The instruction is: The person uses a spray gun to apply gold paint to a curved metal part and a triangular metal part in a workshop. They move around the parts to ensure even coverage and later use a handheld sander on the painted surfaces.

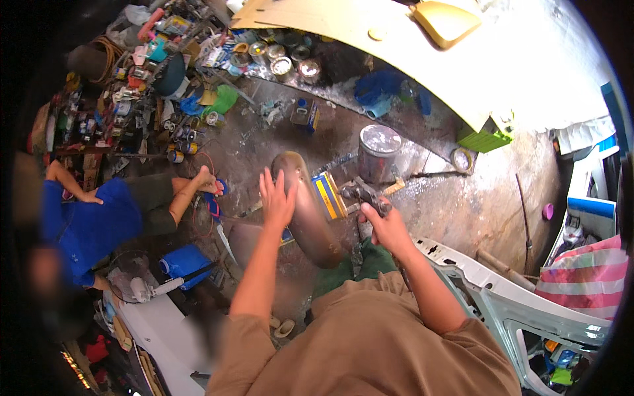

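A long curved brownish panel, shaped like a motorcycle fender (pixel 312 221), stands out in front of my body. My left hand (pixel 277 201) lies along its left side with the fingers stretched out. What the thumb does is hard to make out. In my right hand (pixel 384 224) is a dark metal spray gun (pixel 362 193), its front turned toward the fender. My fingers wrap its grip. Between the fender and the gun sits a yellow, white and blue box (pixel 328 196). Just beyond the gun is a large lidded metal can (pixel 378 155).
To the left a person in a blue shirt (pixel 99 221) sits near a blue jug (pixel 185 265). Paint cans (pixel 282 68) and clutter fill the far left. A pale vehicle panel (pixel 528 300) stands close on my right. A yellow panel piece (pixel 447 25) lies on far sheeting.
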Demonstrator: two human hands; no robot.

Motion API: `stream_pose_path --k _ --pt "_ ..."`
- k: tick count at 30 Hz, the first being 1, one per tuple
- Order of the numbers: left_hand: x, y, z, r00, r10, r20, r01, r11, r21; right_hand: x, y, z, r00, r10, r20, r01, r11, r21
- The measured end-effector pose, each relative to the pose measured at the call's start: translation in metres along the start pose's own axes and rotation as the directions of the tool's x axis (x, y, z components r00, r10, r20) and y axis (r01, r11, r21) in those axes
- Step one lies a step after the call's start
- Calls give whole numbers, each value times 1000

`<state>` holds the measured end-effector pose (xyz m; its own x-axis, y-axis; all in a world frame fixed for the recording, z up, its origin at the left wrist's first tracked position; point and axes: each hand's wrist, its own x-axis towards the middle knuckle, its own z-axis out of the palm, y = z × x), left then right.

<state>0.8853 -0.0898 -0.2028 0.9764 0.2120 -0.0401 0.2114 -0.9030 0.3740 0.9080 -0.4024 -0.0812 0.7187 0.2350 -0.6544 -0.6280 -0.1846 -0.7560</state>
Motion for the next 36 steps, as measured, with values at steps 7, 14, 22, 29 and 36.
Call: stream_pose_path --k 7,14,22,29,36 --pt "65 -33 29 983 69 173 -113 959 261 -32 39 -16 993 121 15 -121 992 29" --pt "72 -24 29 975 111 194 -159 954 253 -26 50 -26 988 135 -73 -126 985 119" --pt "76 -23 34 973 141 182 -187 944 270 -18 52 -33 987 130 -95 -112 979 173" --pt "81 -13 39 966 141 218 -194 950 244 -18 52 -36 987 129 -96 -111 978 175" --pt "75 30 43 910 308 278 -351 929 118 -19 48 -34 982 154 -106 -131 972 194"
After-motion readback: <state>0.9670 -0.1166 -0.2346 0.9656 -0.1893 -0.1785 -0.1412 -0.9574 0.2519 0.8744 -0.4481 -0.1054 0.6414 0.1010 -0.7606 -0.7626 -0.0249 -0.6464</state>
